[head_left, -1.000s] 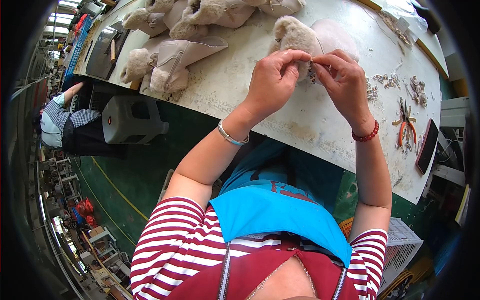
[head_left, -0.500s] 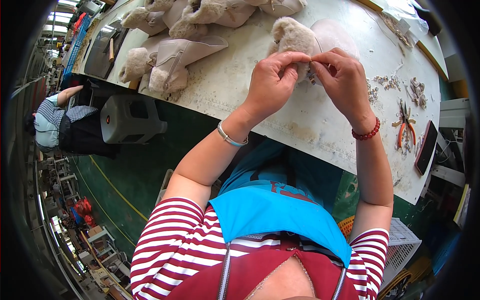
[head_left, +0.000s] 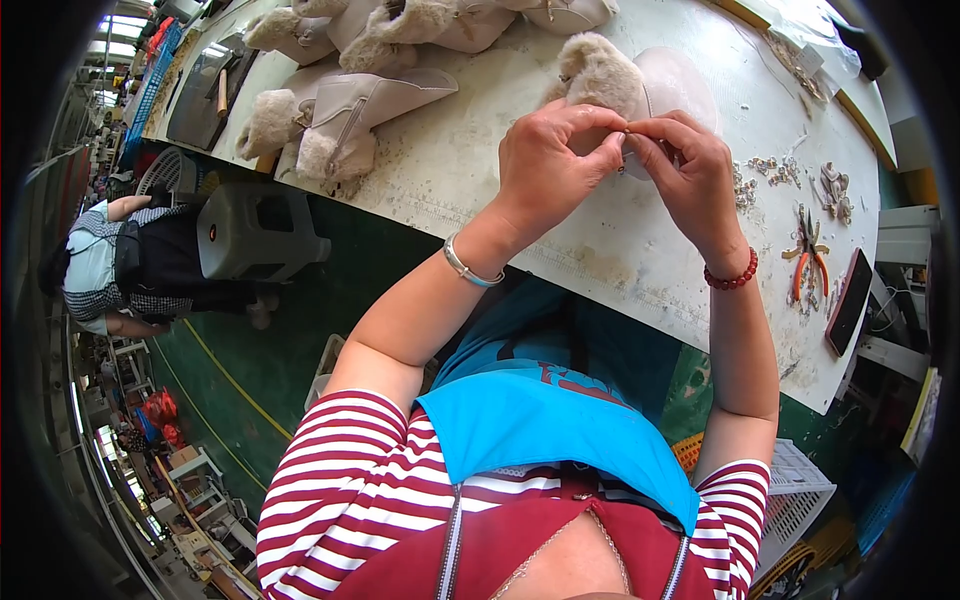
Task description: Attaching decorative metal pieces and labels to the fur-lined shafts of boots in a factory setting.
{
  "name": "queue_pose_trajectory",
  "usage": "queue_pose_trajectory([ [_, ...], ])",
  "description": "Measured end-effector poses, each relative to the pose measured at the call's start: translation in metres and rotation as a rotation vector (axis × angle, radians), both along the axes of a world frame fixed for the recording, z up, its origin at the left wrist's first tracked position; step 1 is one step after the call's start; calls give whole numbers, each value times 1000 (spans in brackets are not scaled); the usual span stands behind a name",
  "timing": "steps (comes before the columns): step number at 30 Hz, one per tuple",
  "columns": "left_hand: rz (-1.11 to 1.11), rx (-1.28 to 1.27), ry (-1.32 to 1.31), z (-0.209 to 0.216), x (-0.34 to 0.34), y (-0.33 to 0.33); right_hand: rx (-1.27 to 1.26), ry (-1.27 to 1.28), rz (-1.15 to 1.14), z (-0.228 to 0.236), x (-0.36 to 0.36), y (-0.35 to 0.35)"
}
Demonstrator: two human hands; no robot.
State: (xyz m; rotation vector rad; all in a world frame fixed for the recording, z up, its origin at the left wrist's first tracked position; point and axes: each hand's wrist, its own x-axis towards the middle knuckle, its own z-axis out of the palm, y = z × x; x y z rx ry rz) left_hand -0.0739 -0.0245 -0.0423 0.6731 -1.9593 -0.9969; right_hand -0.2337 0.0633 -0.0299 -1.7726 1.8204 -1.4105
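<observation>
Both of my hands meet at the near side of a pale boot [head_left: 678,85] with a beige fluffy fur cuff [head_left: 603,72]. My left hand [head_left: 556,155] is pinched, thumb and forefinger tips together. Against them press the pinched fingertips of my right hand [head_left: 690,165]. Whatever lies between the fingertips is very small and mostly hidden, so its kind cannot be told. Just right of the boot is a scatter of small shiny metal pieces [head_left: 772,166]. Several more fur-trimmed boots [head_left: 362,112] lie in a group at the left of the worktable [head_left: 480,165].
Orange-handled pliers [head_left: 808,262] lie on the right, below a small pile of metallic ornaments [head_left: 834,188]. A dark phone [head_left: 849,302] rests at the table's right edge. Left of the table are a grey plastic stool [head_left: 258,235] and another person [head_left: 125,260]. White crates [head_left: 795,500] stand low right.
My left thumb has moved up to the right fingertips, and both hands stay pinched together. The boot shows slightly lower. The other person by the stool has turned and shifted.
</observation>
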Motion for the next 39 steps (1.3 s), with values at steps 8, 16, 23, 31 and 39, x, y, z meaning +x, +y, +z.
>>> queue_pose_trajectory([
  [8,100,-111,-15,0,-7,3,-16,34,-31,3,2,1],
  [16,90,-108,-31,1,-6,2,-27,-83,17,-3,-2,-1],
  [23,144,-129,-47,4,-9,3,-37,73,0,3,0,2],
  [31,150,-123,-61,5,-12,1,-242,492,-136,-3,2,0],
  [39,83,-144,-19,2,-9,-2,-262,492,-160,-5,1,-5],
])
